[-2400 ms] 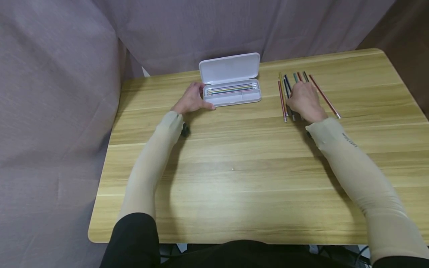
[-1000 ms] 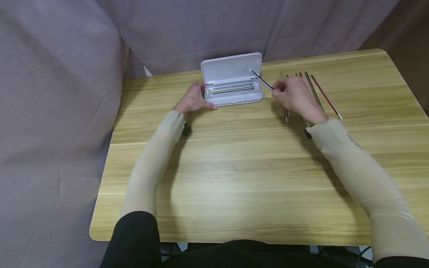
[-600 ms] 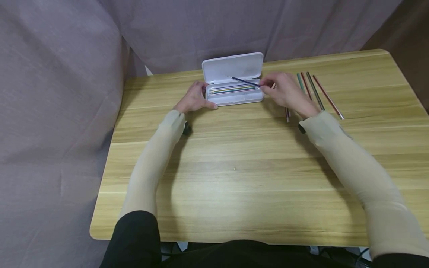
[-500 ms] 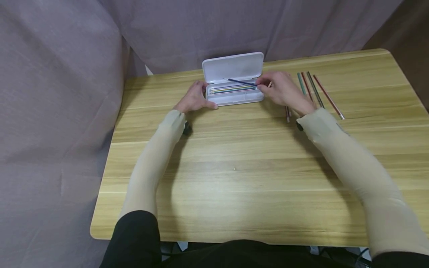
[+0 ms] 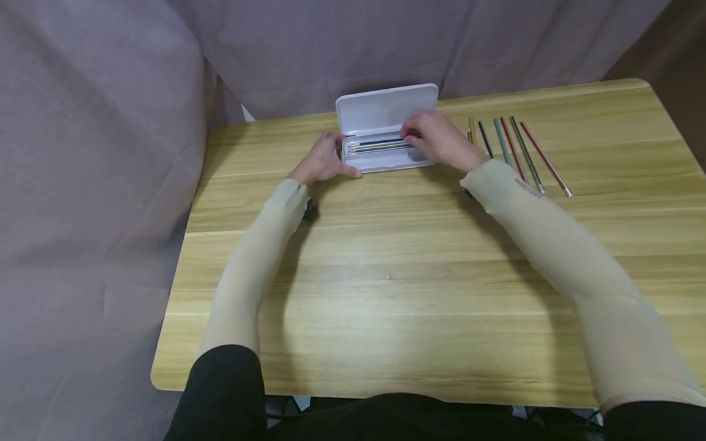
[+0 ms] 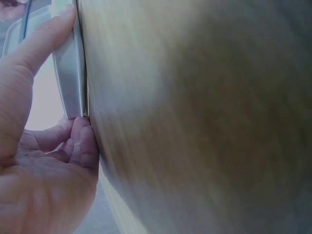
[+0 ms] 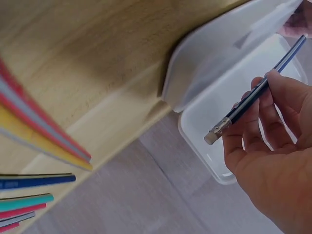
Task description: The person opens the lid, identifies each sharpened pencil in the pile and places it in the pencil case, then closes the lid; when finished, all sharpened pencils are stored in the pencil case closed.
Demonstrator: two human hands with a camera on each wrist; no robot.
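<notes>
Blue pencil (image 7: 253, 99) now lowered over open case (image 5: 386, 160), pinched in right hand (image 5: 436, 138), left hand (image 5: 322, 162) apparently still gripping case end.

Tabletop (image 5: 419, 269): light wood with long grain bands running left to right, rounded corners, a faint sheen across the middle.
Backdrop (image 5: 309, 49): mauve-grey cloth hanging in soft folds just beyond the far edge of the tabletop, past the fingers.
Left side (image 5: 83, 202): the same cloth falls beside the tabletop's left edge and reaches down below it.
Right corner (image 5: 670, 61): a darker brown surface behind the far right corner.
Light: even and soft, with only faint shadows on the wood.
</notes>
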